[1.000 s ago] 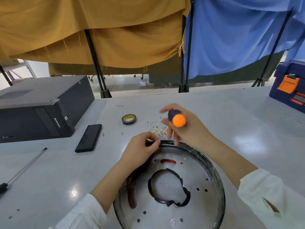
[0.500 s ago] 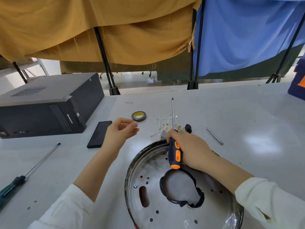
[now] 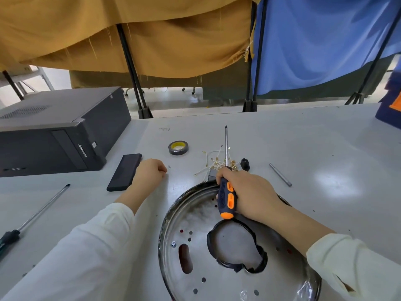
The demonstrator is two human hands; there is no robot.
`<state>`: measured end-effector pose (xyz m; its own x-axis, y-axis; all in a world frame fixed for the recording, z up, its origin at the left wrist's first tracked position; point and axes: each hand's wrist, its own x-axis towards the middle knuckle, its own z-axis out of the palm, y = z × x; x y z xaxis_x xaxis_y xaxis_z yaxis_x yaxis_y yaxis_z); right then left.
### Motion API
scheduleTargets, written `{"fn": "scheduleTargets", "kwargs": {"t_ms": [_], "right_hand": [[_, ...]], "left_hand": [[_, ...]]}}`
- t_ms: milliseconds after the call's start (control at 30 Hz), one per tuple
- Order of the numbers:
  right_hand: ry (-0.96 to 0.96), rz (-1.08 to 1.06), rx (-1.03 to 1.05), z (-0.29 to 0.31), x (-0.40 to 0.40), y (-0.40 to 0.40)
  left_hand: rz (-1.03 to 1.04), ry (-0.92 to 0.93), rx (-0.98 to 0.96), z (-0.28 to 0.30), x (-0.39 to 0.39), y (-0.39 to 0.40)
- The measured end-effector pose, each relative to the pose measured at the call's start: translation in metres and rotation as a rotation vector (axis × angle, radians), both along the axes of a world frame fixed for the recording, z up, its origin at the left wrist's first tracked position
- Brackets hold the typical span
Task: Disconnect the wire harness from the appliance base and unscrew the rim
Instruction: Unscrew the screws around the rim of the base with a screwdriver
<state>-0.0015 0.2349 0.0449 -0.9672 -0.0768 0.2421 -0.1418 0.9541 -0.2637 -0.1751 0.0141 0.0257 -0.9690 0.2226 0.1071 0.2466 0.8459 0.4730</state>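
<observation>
Appliance base (image 3: pixel 217 268) sits upside-down on the bench (image 3: pixel 303 148), shiny perforated plate up, right in front of the person. Right hand (image 3: pixel 249 192) is wrapped around the orange-and-navy handle of a Phillips screwdriver (image 3: pixel 226 192), resting on the base's far rim (image 3: pixel 173 205); the shaft runs straight away from the person, tip in the air beyond the rim and over the loose wire harness (image 3: pixel 214 162), not on any fastener. The harness, pale leads with small brass terminals, lies on the bench just past the far rim, looks already free of the base, though the hand hides where it meets the rim. Left hand (image 3: pixel 149 172) is off to the left of the base, fingers curled in, knuckles on the bench beside a black phone (image 3: pixel 124 172); can't tell if it pinches anything, a tiny screw (image 3: pixel 169 167) lies just beside its fingertips. One Phillips screw head (image 3: pixel 173 244) shows on the plate's left side, near the oblong slot, on the person's side of the right hand. My read: rim unscrewing is the step in hand. The tool's axis points away from that screw, so it must swing back toward the person and tip down. Left hand is the nearer one for steadying the base.
</observation>
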Motion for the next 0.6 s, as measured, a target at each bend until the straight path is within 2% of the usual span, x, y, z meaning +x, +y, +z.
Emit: {"fn": "scheduleTargets", "kwargs": {"t_ms": [233, 433, 600], "right_hand": [[0.034, 0.004, 0.018, -0.001, -0.002, -0.001], [0.041, 0.010, 0.029, -0.003, -0.004, -0.001], [0.033, -0.002, 0.033, -0.002, -0.004, -0.001]], "left_hand": [[0.048, 0.016, -0.066, 0.001, -0.017, 0.010], [-0.004, -0.010, -0.129, 0.000, -0.028, 0.012], [0.007, -0.056, -0.100, -0.002, -0.033, 0.009]]}}
